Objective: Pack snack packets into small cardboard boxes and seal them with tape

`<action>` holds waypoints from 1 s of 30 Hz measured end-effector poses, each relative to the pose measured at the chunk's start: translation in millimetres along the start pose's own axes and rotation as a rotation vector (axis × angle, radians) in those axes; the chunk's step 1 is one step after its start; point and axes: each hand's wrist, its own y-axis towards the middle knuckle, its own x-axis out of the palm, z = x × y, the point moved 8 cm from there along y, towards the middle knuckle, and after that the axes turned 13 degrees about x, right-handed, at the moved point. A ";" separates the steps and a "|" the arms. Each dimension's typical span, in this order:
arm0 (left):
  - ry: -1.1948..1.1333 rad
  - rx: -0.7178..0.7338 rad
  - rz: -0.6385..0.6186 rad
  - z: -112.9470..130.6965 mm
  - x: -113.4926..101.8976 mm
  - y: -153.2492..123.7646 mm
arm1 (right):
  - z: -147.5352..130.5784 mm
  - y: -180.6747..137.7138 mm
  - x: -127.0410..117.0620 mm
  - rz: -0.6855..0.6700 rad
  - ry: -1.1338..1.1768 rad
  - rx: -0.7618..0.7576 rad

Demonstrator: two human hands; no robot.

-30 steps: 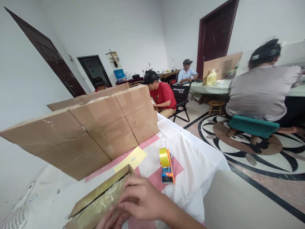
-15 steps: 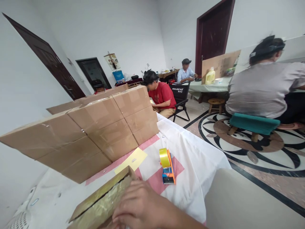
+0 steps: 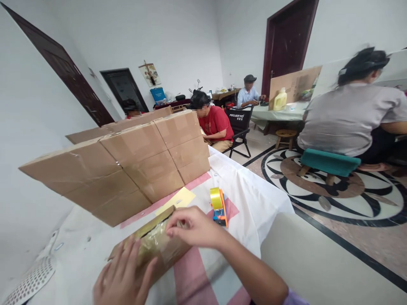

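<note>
A long cardboard box (image 3: 168, 254) lies slanted on the table in front of me, with shiny clear tape (image 3: 155, 240) along its top and a dark gap beside the tape. My left hand (image 3: 124, 271) rests on the near left end of the box, fingers stretched out and spread. Over the far right part of the box, my right hand (image 3: 190, 226) is closed in a pinch close to the tape. What sits between those fingertips, if anything, is too small to make out. Beyond the right hand stands a tape dispenser (image 3: 219, 207) with a yellow roll.
Stacked cardboard boxes (image 3: 143, 165) form a wall along the far left of the table. A yellow sheet (image 3: 178, 199) lies at their foot. A white perforated piece (image 3: 30, 284) is at the lower left. Co-workers sit beyond, one in red (image 3: 218, 123), one in grey (image 3: 346, 114).
My left hand has come into view, spread on the box. My right hand has lifted from a flat press into a pinch. The view has shifted slightly.
</note>
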 end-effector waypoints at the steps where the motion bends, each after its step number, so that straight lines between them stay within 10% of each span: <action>1: 0.081 0.115 -0.068 11.7 12.9 4.3 | -0.9 5.1 -0.1 -0.063 0.002 0.059; 6: 0.270 0.257 -0.228 24.9 54.5 -2.7 | -26.3 20.0 -2.3 -0.338 0.046 0.034; 13: 0.280 0.232 -0.232 23.1 54.6 -5.1 | -19.5 41.2 8.7 -0.582 0.274 0.075; 22: 0.222 0.114 -0.214 23.0 48.2 -3.5 | 76.4 110.2 50.9 -0.450 -0.187 0.203; 30: 0.204 0.086 -0.213 24.3 47.7 -2.3 | 40.9 96.8 34.7 -0.432 0.105 0.102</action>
